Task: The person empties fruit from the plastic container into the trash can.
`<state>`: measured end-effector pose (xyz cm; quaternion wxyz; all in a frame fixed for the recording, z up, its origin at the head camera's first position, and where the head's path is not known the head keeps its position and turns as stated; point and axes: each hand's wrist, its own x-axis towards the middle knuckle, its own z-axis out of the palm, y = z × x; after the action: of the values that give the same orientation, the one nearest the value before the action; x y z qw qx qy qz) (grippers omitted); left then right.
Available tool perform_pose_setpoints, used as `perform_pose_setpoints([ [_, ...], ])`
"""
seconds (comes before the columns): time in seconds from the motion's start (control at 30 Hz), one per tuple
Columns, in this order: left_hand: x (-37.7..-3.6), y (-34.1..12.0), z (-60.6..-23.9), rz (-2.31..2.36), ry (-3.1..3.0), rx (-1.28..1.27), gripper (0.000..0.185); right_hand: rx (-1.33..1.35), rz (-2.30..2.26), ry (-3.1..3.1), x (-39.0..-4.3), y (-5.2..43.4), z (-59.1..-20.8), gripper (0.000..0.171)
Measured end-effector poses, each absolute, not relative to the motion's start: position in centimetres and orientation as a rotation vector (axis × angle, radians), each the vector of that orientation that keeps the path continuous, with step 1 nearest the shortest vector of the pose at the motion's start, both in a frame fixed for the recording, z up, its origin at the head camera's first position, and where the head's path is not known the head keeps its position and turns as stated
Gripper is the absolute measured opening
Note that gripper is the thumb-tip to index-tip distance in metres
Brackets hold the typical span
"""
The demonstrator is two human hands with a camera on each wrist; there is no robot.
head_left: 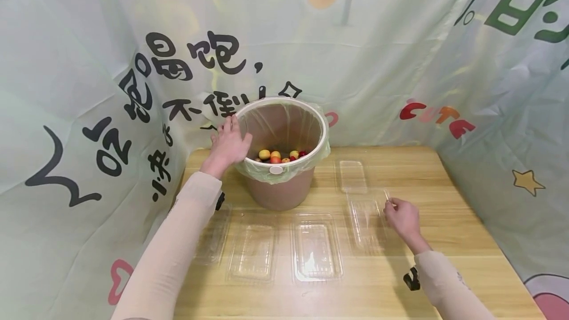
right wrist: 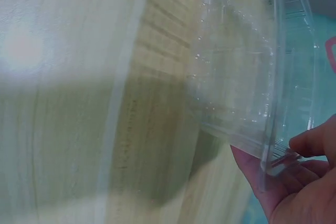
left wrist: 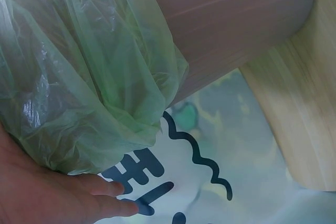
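A pinkish-brown bucket (head_left: 279,186) lined with a thin green plastic bag (left wrist: 105,77) stands on the table, with several small yellow and red fruits (head_left: 275,157) inside at the bottom. My left hand (head_left: 228,144) rests on the left side of its white rim, with extended fingers lying against the bag's outside in the left wrist view. At the table's right part, my right hand (head_left: 404,219) pinches the corner of a clear plastic container (right wrist: 236,61) between thumb and fingers. The right wrist view shows that container tilted up, its edge running upward from the fingers.
Several clear plastic containers lie on the wooden table (head_left: 400,167): one (head_left: 316,251) front centre, one (head_left: 253,253) left of it, another (head_left: 213,236) partly behind the left forearm, and one (head_left: 352,177) right of the bucket. Printed cloth (head_left: 378,88) walls surround the table's back and sides.
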<state>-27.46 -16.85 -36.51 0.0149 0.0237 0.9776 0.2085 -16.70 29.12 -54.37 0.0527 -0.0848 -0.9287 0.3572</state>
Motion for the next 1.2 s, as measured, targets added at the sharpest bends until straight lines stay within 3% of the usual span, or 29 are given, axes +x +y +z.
perform_pose_setpoints([
  [0.83, -28.0, -15.8, -36.7, 0.622, 3.043, 0.126, 0.083, -0.242, 1.003, -3.061, -15.9, 31.1, -54.7, 0.051],
  [1.0, -28.0, -16.1, -36.5, 0.598, 3.041, 0.142, 0.084, -0.147, 0.920, -3.043, -16.5, 31.2, -51.9, 0.056],
  [1.2, -28.0, -17.6, -35.2, 0.626, 3.030, 0.154, 0.082, 0.026, 0.971, -2.922, -20.6, 28.5, -44.9, 0.060],
])
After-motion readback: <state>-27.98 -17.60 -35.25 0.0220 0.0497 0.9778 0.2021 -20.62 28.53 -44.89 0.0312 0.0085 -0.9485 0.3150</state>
